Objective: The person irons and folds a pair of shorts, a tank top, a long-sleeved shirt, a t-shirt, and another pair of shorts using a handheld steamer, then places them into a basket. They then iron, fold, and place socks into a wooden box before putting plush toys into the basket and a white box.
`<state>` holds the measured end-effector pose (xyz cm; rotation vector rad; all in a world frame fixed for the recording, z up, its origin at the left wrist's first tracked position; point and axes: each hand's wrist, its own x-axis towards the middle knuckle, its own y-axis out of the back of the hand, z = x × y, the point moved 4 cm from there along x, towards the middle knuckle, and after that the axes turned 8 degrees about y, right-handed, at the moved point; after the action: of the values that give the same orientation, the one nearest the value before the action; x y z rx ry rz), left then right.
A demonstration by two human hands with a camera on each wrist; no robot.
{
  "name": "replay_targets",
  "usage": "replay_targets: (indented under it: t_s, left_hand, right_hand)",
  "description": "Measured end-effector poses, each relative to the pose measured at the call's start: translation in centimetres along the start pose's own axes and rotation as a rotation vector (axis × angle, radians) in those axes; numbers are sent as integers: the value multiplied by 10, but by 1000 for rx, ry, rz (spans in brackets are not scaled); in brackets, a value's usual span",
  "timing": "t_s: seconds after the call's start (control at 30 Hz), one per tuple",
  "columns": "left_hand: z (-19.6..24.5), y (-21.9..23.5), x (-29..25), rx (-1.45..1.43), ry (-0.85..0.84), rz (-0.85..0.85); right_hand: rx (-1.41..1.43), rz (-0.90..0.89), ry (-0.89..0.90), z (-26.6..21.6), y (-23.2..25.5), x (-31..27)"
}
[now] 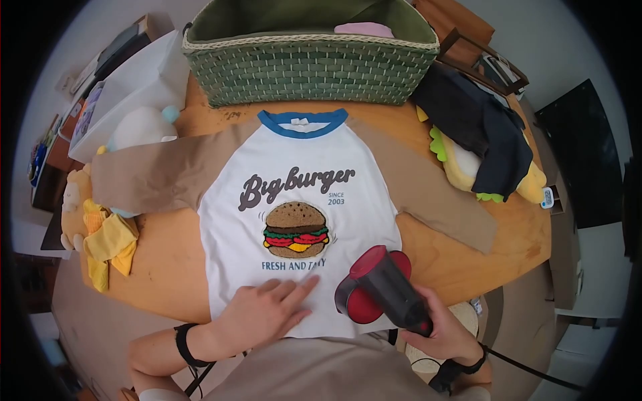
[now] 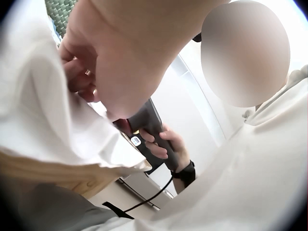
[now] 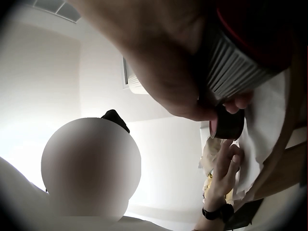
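A white raglan shirt (image 1: 234, 230) with tan sleeves, a blue collar and a burger print lies spread face up on the table. My left hand (image 1: 261, 317) rests on its lower front, fingers loosely extended below the lettering. In my right hand (image 1: 448, 331) I grip the handle of a black and red corded handheld garment steamer (image 1: 382, 287). It overlaps the shirt's lower right side in the head view. From the left wrist, the right hand (image 2: 175, 147) shows wrapped round the dark handle. The right wrist view catches the steamer's ribbed body (image 3: 236, 67) up close.
A green woven basket (image 1: 307, 73) with something pink inside stands at the back of the wooden table (image 1: 428, 267). Plush toys (image 1: 73, 207) and a yellow cloth (image 1: 114, 240) sit left; another plush toy (image 1: 461, 160) under dark cloth (image 1: 495, 140) lies right. The steamer's cord (image 1: 535, 375) trails right.
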<state>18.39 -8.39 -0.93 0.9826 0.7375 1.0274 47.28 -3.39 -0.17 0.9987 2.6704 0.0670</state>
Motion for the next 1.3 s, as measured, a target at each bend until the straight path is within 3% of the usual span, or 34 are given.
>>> replay_targets:
  t_s: [0.07,0.13,0.33,0.4,0.5,0.57,0.63,0.77,0.87,0.93,0.97,1.0,1.07,1.1,1.23,1.3]
  left_hand:
    - [-13,-2,1,89,171,-18]
    - [-14,0,0,83,174,-3]
    - [-6,2,-6,191,216,-58]
    - [10,-3,-15,302,-257,-60]
    - [24,-18,-18,63,-379,-73]
    - [25,-29,-17,85,-376,-72]
    - [24,-31,-16,111,-377,-67]
    - [18,-27,-18,3,-296,-190]
    - [19,-25,-17,-29,-276,-234]
    - [24,-23,-15,-27,-256,-241]
    - [34,-21,-10,-45,-273,-202]
    - [45,-20,-4,-63,-288,-162]
    - [70,-26,10,-80,-280,-96]
    - [82,-30,17,-96,-274,-33]
    - [113,-63,43,88,-193,16]
    - [117,-69,50,177,-151,-97]
  right_hand:
    - [30,0,-60,-1,0,-1]
    - [-179,-1,-101,-1,5,-7]
    - [-178,93,-212,-7,7,-24]
    - [-176,92,-171,-11,5,-32]
    - [-171,48,-139,-12,5,-38]
    - [-173,15,-146,-14,5,-39]
    - [-214,-43,-284,-14,7,-39]
    - [-228,-3,-331,-9,17,-51]
    - [-256,72,-266,-9,25,-57]
    - [-168,277,-200,-7,33,-60]
    - [-322,317,-61,-2,39,-60]
    - [-324,315,-57,-1,40,-61]
    - [108,569,-102,3,48,-62]
    - [96,615,-14,0,50,-53]
    - [79,647,50,-8,59,-42]
    - [84,627,48,-6,60,-43]
